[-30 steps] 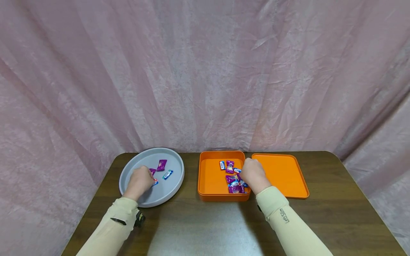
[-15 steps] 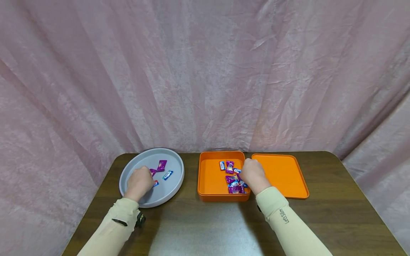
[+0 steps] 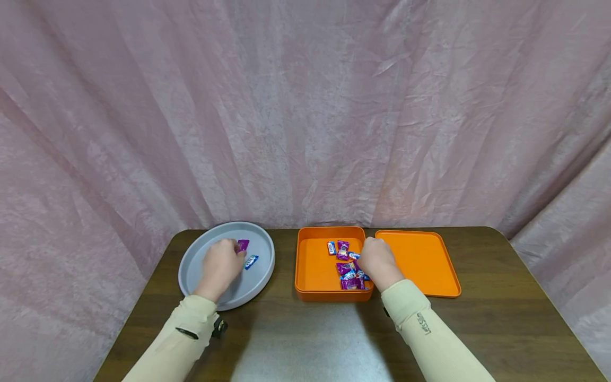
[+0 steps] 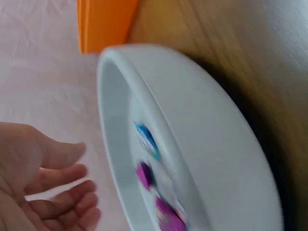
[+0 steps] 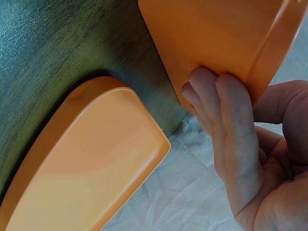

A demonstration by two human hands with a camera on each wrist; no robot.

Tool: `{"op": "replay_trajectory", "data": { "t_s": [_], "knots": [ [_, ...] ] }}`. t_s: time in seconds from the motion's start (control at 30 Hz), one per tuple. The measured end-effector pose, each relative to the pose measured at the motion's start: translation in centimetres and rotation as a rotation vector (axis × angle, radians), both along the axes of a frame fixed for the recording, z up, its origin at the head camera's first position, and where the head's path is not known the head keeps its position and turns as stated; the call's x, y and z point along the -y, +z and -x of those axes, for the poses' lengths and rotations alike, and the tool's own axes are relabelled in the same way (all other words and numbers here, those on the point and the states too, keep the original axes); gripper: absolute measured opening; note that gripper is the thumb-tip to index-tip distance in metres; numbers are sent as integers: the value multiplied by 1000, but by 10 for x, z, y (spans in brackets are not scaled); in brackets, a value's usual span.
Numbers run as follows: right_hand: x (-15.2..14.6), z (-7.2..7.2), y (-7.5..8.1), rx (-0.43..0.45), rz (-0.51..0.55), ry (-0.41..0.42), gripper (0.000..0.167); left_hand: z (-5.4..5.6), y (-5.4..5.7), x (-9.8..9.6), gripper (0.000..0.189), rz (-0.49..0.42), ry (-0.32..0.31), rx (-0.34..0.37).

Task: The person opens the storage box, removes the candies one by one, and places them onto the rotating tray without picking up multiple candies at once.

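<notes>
My left hand [image 3: 221,269] hangs over the round grey tray [image 3: 258,281] at the left. In the left wrist view its fingers [image 4: 79,199] are loosely bent and hold nothing. Beside the fingertips lie a purple-wrapped candy [image 3: 243,244] and a blue-and-white wrapped candy [image 3: 251,261]; the hand hides other candies from the head view. My right hand [image 3: 378,260] grips the right wall of the orange box [image 3: 312,270], several fingers flat on its outside and the thumb over the rim. Purple candies [image 3: 346,268] and blue-white ones lie in the box's right part.
An orange lid [image 3: 420,262] lies just right of the box, partly behind my right hand. All this stands towards the back of a dark wooden table [image 3: 305,339]. A pink curtain [image 3: 305,111] hangs behind the table's far edge.
My left hand has moved right and away from me across the tray, and now covers candies that showed before. The right hand stays on the box wall.
</notes>
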State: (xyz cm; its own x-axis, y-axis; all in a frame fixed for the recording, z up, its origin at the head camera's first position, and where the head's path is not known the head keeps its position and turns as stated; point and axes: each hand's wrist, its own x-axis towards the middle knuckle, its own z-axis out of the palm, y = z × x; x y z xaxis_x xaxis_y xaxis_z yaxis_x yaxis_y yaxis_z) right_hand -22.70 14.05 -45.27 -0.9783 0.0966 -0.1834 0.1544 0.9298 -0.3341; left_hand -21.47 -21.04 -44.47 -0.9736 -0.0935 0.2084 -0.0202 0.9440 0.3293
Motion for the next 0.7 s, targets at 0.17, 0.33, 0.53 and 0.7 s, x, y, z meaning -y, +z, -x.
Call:
{"op": "replay_trajectory", "data": {
  "t_s": [0.17,0.33,0.53,0.7],
  "knots": [
    [0,-1,1,-4,-11,11,44,7,5,-36,17,-41,-102,-171],
    [-1,-1,0,2,-17,7,42,10,1,-79,22,-87,-217,-247],
    [-1,0,-1,-10,-31,14,40,7,-8,-130,52,-85,-339,-131],
    [0,1,-1,-13,-26,7,39,1,-14,-161,64,-36,-454,-6]
  ]
}}
